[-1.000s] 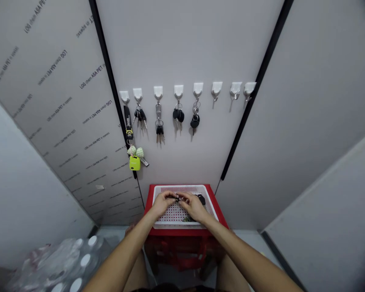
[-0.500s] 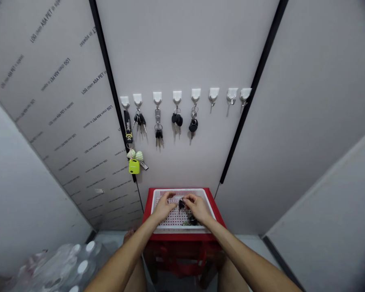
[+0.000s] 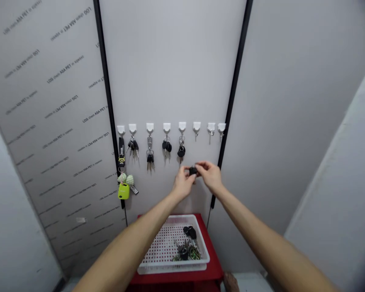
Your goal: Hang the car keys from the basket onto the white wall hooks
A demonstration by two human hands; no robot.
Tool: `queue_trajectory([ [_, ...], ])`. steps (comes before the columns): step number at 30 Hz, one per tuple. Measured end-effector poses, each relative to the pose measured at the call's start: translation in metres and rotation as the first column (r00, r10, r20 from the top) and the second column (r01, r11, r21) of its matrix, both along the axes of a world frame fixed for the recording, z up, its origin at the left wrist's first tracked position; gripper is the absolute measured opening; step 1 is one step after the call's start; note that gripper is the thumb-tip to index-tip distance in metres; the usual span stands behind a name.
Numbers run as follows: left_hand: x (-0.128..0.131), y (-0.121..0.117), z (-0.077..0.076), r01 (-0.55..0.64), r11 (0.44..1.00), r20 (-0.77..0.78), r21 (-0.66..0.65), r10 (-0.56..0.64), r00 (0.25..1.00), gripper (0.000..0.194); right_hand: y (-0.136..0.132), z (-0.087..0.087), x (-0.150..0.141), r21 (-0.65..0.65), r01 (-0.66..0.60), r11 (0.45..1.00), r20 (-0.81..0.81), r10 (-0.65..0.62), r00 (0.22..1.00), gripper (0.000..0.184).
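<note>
A small bunch of black-headed keys (image 3: 193,170) is held up in front of the wall, below the row of hooks. My left hand (image 3: 183,182) pinches it from the left, while my right hand (image 3: 210,176) grips its right side with thumb and fingertips. Most of the bunch is covered by my fingers. Just up and left of my hands, another set of keys (image 3: 181,151) hangs from a white hook (image 3: 182,126). To the right of that, a white hook (image 3: 196,126) carries nothing.
More key sets (image 3: 133,147) hang on hooks to the left, along with a black lanyard (image 3: 121,152) bearing a lime-green tag (image 3: 123,191). Below, a white perforated basket (image 3: 170,265) with several keys (image 3: 185,249) rests on a red stool (image 3: 214,263).
Both hands have risen out of the basket to the wall, bringing the bunch of keys up with them. The view has tilted upward, and the keys left in the basket now show.
</note>
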State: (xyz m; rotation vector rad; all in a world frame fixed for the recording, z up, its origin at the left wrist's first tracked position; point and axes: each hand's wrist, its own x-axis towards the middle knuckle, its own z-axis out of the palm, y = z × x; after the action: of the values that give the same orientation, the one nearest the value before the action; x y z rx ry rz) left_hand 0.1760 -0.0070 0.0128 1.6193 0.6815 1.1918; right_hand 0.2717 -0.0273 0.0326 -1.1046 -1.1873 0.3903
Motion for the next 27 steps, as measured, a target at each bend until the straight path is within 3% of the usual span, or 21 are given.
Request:
queue_trajectory([
  [3, 0.015, 0.005, 0.042, -0.084, 0.986, 0.017, 0.145, 0.082, 0.996, 0.034, 0.006, 0.048, 0.006, 0.147, 0.078, 0.986, 0.054, -0.087, 0.995, 0.015],
  [6, 0.021, 0.010, 0.071, -0.208, 0.945, -0.011, 0.252, 0.218, 0.976, 0.034, 0.016, 0.079, 0.006, 0.222, 0.163, 0.961, 0.071, -0.182, 0.981, 0.013],
  [10, 0.021, 0.016, 0.089, -0.258, 0.918, -0.123, 0.301, 0.306, 0.944, 0.029, 0.034, 0.091, 0.008, 0.231, 0.275, 0.933, 0.070, -0.298, 0.952, 0.013],
  [14, 0.019, 0.017, 0.083, -0.227, 0.937, -0.181, 0.265, 0.279, 0.943, 0.032, 0.046, 0.085, 0.013, 0.145, 0.293, 0.945, 0.076, -0.306, 0.949, 0.014],
  [18, 0.010, 0.015, 0.054, -0.173, 0.958, -0.201, 0.230, 0.221, 0.954, 0.038, 0.041, 0.067, 0.018, 0.141, 0.300, 0.943, 0.126, -0.318, 0.940, 0.021],
  [20, 0.000, 0.014, 0.025, -0.133, 0.972, -0.226, 0.194, 0.176, 0.958, 0.038, 0.032, 0.045, 0.020, 0.168, 0.328, 0.929, 0.152, -0.354, 0.923, 0.025],
  [22, -0.014, 0.011, -0.012, -0.093, 0.986, -0.272, 0.138, 0.128, 0.954, 0.035, 0.018, 0.012, 0.018, 0.121, 0.301, 0.946, 0.236, -0.321, 0.917, 0.025],
  [23, -0.022, 0.009, -0.033, -0.073, 0.991, -0.306, 0.108, 0.103, 0.946, 0.034, 0.010, -0.009, 0.016, 0.046, 0.245, 0.968, 0.313, -0.247, 0.917, 0.024],
  [25, -0.040, 0.002, -0.077, -0.053, 0.998, -0.399, 0.046, 0.066, 0.915, 0.030, -0.009, -0.054, 0.008, -0.203, 0.073, 0.977, 0.499, 0.039, 0.866, 0.019],
  [27, -0.056, -0.009, -0.116, -0.044, 0.999, -0.511, 0.000, 0.038, 0.859, 0.029, -0.028, -0.097, -0.001, -0.472, -0.043, 0.881, 0.625, 0.369, 0.688, 0.017],
])
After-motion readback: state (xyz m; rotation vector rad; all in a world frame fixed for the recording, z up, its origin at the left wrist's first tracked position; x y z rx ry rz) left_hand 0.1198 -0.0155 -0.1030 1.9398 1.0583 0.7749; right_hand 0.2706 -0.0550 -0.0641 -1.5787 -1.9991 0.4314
